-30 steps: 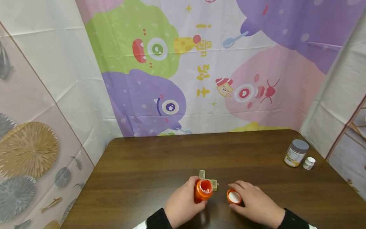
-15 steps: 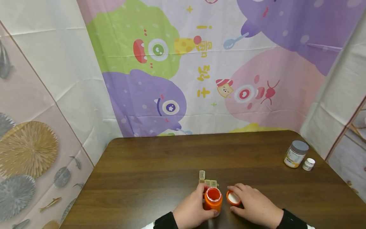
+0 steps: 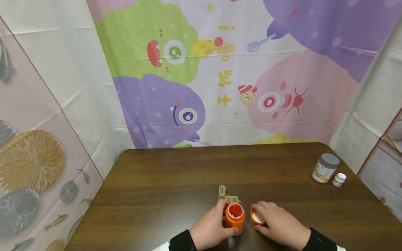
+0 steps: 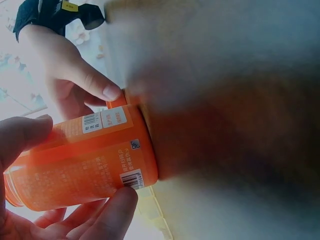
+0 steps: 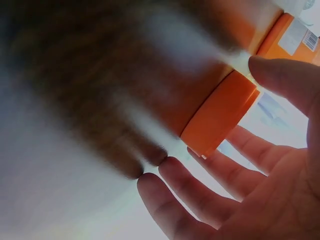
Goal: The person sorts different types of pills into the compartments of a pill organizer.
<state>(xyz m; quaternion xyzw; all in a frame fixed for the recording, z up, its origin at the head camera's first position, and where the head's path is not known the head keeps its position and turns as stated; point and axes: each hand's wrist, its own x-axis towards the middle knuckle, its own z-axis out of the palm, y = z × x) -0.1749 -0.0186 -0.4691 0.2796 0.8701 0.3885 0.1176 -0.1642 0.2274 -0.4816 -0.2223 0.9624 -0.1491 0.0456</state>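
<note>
My left hand (image 3: 211,225) grips an open orange bottle (image 3: 235,220) round its side; the bottle stands upright on the table with its mouth up. In the left wrist view, the bottle (image 4: 85,160) shows printed labels and barcodes, with thumb and fingers on either side. My right hand (image 3: 281,221) holds an orange cap (image 3: 258,217) at its rim between thumb and fingers; the cap rests on the table, white inner face up. The right wrist view has the cap (image 5: 220,115) between thumb and fingers. Just beyond the bottle lies a small yellowish translucent pill box (image 3: 231,199), partly hidden by the left hand.
A larger jar (image 3: 325,168) with a grey lid and a small white bottle (image 3: 339,179) stand at the table's right edge. The brown wooden table (image 3: 163,181) ends at a printed cloth (image 3: 226,125) hanging behind it.
My left hand has drawn the bottle from a tilt over the pill box, rightward and closer to me, and it now stands upright. My right hand and the cap have hardly moved.
</note>
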